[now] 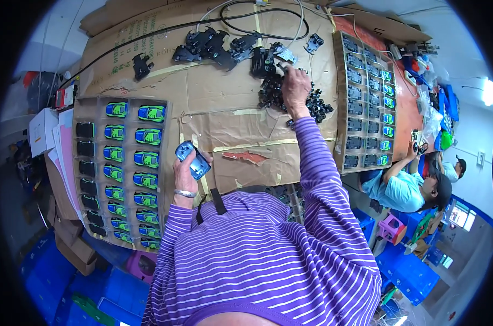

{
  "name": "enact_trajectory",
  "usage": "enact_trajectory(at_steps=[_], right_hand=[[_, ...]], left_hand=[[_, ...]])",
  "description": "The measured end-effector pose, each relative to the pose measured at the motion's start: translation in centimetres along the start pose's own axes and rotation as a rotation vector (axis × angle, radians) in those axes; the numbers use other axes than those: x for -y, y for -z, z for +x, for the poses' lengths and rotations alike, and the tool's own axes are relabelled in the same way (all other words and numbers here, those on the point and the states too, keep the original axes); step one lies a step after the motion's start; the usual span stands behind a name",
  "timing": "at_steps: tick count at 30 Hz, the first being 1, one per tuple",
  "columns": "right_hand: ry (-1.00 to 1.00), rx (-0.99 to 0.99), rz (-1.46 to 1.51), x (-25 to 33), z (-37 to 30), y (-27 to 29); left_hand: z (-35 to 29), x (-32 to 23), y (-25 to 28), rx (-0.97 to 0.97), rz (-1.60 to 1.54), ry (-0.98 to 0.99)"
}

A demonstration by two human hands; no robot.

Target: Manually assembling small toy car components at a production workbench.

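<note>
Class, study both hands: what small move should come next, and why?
Probably bring one piece from the pile of black parts to the blue car shell: the right hand is at that pile, while the left hand holds the shell.

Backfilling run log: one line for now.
left hand: holding blue toy-car body | right hand: at small black parts pile, grip unclear | left tray: blue-green toy cars
</note>
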State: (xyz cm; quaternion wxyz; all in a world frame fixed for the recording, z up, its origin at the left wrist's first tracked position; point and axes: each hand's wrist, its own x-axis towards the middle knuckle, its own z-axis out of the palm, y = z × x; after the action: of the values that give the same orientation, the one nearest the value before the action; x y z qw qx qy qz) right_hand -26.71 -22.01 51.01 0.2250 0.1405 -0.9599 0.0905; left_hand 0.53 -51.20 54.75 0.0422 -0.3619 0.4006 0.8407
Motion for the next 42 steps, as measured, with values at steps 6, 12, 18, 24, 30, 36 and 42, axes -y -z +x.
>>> enact_trajectory(at_steps=[6, 12, 18, 24, 30, 36, 42], right_hand=[[-0.399, 0.313, 0.919, 3.1, -4.7, 4.0], [-0.588, 0.896, 1.151, 5.5, -8.3, 2.8], [-0.205, 0.603, 0.835, 9.1, -11.3, 1.2], [-0.487, 0.177, 0.554, 7.1, -14.9, 3.4], [-0.535, 0.052, 0.096, 0.6, -17.7, 3.8], [-0.59, 0.142, 0.264, -4.2, -20.0, 2.0], [-0.655, -0.013, 0.56, -3.1, -17.2, 6.0]], left_hand=[[0.3, 1.1, -0.2, 0.005, 0.023, 0.069], [0.3, 1.1, -1.6, 0.074, 0.022, 0.076], [-0.9, 2.2, -0.6, 0.024, -0.012, 0.097], [-1.9, 1.8, 0.4, -0.012, -0.019, 0.126], [-1.0, 1.8, 0.4, 0.092, 0.033, 0.107], [-0.7, 1.6, -1.4, 0.124, 0.061, 0.097], [-1.0, 1.9, -1.2, 0.131, 0.043, 0.109]])
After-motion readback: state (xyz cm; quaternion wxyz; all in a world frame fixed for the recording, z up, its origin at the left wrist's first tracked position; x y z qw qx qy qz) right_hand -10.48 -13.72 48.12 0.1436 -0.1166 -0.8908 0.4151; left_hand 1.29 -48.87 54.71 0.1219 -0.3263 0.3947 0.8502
